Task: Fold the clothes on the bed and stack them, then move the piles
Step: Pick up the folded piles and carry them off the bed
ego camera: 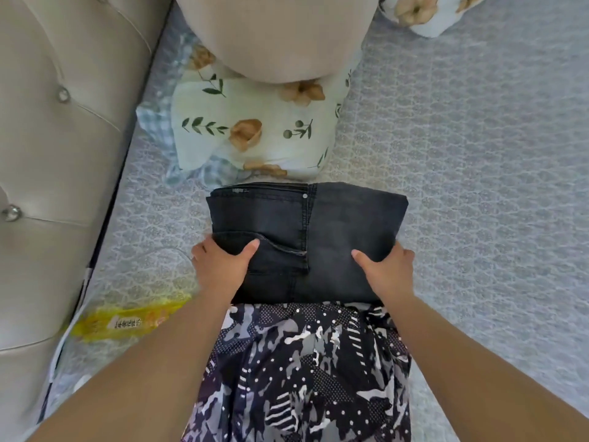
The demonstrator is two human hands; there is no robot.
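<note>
Near the bed's left edge, the folded black jeans sit clamped at their 2 sides by the left hand and right hand — lifted unevenly, the layers could slip and unfold, I'd judge.

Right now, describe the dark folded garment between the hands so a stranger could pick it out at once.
Start at the grey patterned bed, beside the beige tufted headboard. Just nearer than the floral pillow lie the folded jeans, gripped at either side by the left hand and the right hand. They are the only plain charcoal denim there, with a waistband rivet and stitched seams.
</note>
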